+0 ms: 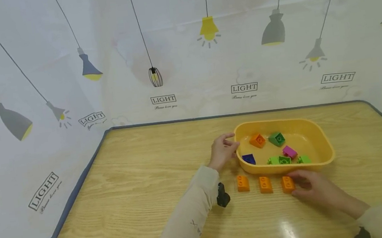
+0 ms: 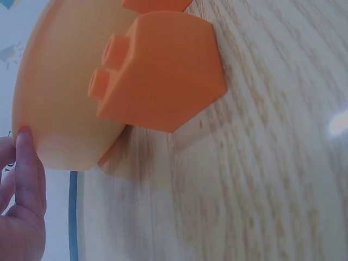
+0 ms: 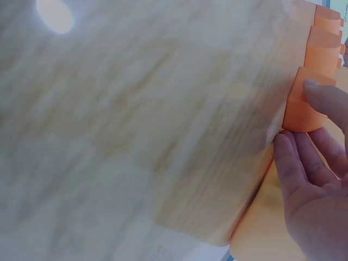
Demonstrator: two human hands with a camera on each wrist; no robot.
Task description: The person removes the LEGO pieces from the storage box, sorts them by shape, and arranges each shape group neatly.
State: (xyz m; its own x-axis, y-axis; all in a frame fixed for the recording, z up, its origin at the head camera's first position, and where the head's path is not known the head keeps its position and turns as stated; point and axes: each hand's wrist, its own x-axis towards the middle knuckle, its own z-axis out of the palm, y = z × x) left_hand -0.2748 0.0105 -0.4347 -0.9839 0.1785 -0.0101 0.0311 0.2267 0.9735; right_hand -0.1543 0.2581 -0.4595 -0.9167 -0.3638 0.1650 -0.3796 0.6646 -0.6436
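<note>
Pinching the rightmost of three orange, studded plastic blocks (image 1: 288, 185) between thumb and fingertips, our right hand (image 1: 311, 189) rests at the near side of a yellow, rounded plastic tub (image 1: 297, 124) on the wood-grained table (image 1: 141, 175). Our left hand (image 1: 222, 151) touches the tub's left wall, fingers seemingly straight.

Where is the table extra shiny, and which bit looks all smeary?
Head view: white glare on the table near the bottom edge; left wrist view: a bright spot at the right edge; right wrist view: glare at top left, and the wood pattern looks smeared.
</note>
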